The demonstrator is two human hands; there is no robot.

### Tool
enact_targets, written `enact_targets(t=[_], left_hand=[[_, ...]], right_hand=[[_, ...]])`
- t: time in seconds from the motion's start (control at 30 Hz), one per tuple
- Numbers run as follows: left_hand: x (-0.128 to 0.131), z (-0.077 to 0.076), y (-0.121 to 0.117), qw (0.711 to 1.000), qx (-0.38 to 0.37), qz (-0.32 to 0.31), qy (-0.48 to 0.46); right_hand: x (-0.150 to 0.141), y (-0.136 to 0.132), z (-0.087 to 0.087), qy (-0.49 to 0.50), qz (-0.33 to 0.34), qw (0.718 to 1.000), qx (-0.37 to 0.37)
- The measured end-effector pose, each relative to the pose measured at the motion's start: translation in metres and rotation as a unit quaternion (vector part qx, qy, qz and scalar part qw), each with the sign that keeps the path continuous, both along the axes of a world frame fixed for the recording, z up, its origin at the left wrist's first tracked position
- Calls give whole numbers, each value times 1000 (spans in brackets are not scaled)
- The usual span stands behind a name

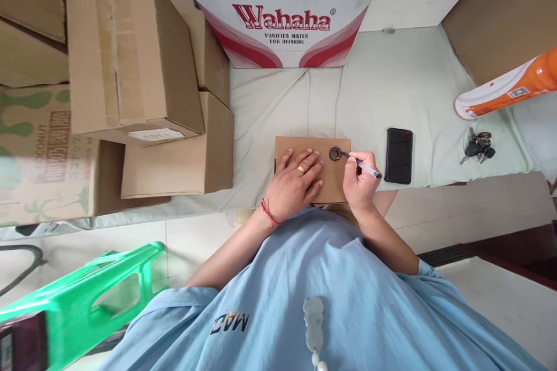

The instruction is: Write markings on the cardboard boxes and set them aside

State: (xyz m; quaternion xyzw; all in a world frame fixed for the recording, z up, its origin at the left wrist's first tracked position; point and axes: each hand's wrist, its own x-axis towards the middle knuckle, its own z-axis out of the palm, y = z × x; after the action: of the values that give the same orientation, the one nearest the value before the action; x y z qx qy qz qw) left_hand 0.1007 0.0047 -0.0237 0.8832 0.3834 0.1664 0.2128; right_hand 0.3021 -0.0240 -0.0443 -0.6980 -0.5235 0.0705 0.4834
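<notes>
A small flat cardboard box (304, 144) lies on the cloth-covered table, close against my body. My left hand (296, 177) rests flat on its left part, fingers spread, with nothing in it. In my right hand (360, 181) is a pen (369, 168) with a pale barrel and dark ends, gripped between thumb and fingers. The pen's tip touches the right edge of a dark ring-shaped mark (335, 154) on the box top. A lighter brown patch shows inside this ring.
A black phone (399, 156) and a bunch of keys (477, 146) lie to the right, below an orange-white bottle (505, 90). A Wahaha carton (287, 17) stands behind. Cardboard boxes (174, 168) are stacked left. A green plastic stool (100, 295) stands lower left.
</notes>
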Motion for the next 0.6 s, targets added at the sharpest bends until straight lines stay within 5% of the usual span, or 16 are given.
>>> enact_targets(t=[0.6], left_hand=[[0,-1,0,1000,11,-5,8]], right_hand=[[0,-3,4,1,11,1000,24]])
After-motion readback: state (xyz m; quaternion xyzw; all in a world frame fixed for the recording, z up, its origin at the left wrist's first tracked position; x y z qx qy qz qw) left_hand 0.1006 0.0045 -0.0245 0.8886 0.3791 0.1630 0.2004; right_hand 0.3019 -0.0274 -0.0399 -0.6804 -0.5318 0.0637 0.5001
